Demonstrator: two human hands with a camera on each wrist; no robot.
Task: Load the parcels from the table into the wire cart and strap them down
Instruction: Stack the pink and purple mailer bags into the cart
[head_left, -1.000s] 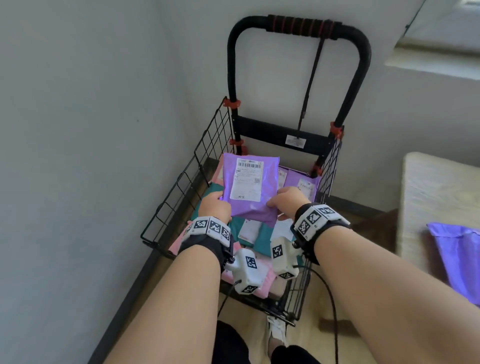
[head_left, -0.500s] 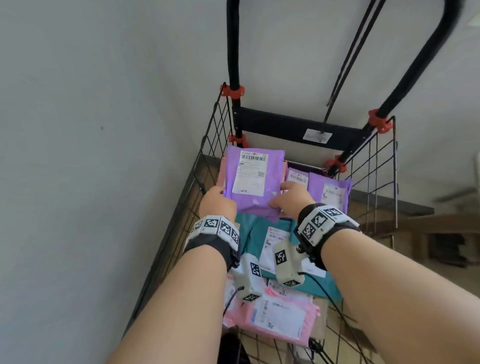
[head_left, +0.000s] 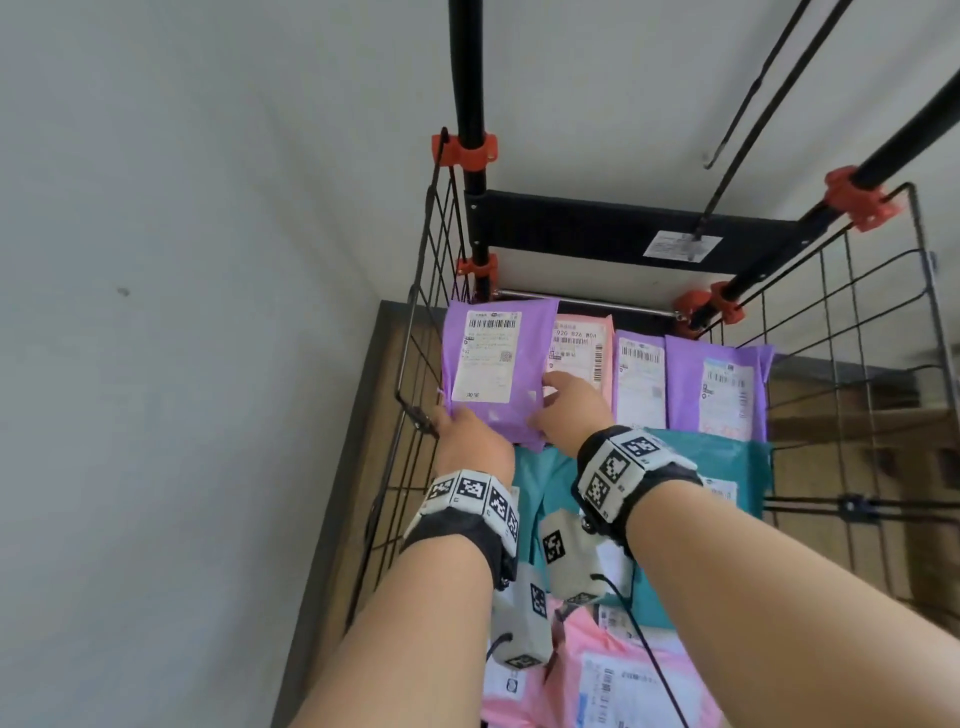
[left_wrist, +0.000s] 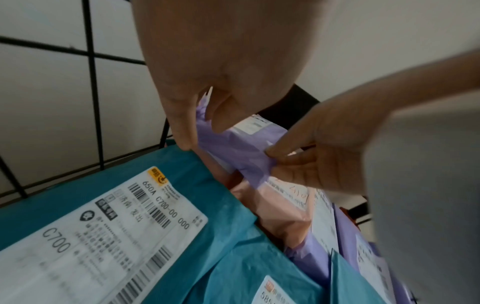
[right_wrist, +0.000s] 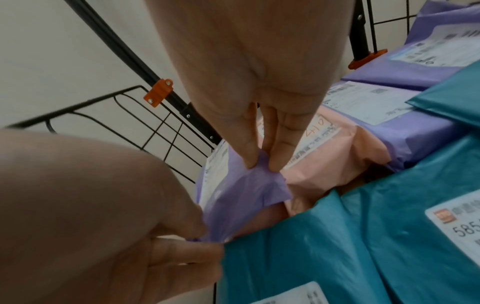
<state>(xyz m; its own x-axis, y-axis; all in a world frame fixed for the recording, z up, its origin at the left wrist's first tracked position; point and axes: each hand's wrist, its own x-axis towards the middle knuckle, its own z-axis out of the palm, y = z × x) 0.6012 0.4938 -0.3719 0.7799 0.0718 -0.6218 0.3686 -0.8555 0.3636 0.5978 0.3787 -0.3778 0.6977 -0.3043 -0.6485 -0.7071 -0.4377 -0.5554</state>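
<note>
A purple parcel (head_left: 524, 358) with a white label lies at the back left of the wire cart (head_left: 415, 332), on top of other parcels. My left hand (head_left: 452, 421) pinches its near left corner beside the cart's left wall. My right hand (head_left: 550, 395) pinches its near right edge. In the left wrist view the left hand (left_wrist: 192, 131) grips the purple parcel (left_wrist: 233, 150). In the right wrist view two fingertips (right_wrist: 250, 162) of the right hand (right_wrist: 261, 164) nip the purple film (right_wrist: 244, 195).
A pink parcel (head_left: 579, 353), two more purple parcels (head_left: 717, 384), a teal parcel (head_left: 675, 457) and a near pink parcel (head_left: 623, 675) fill the cart. A black strap (head_left: 748, 104) hangs from the handle. A white wall (head_left: 182, 312) stands close on the left.
Both hands have carried the purple parcel farther back and left, down into the cart's rear left corner. The view has closed in on the cart.
</note>
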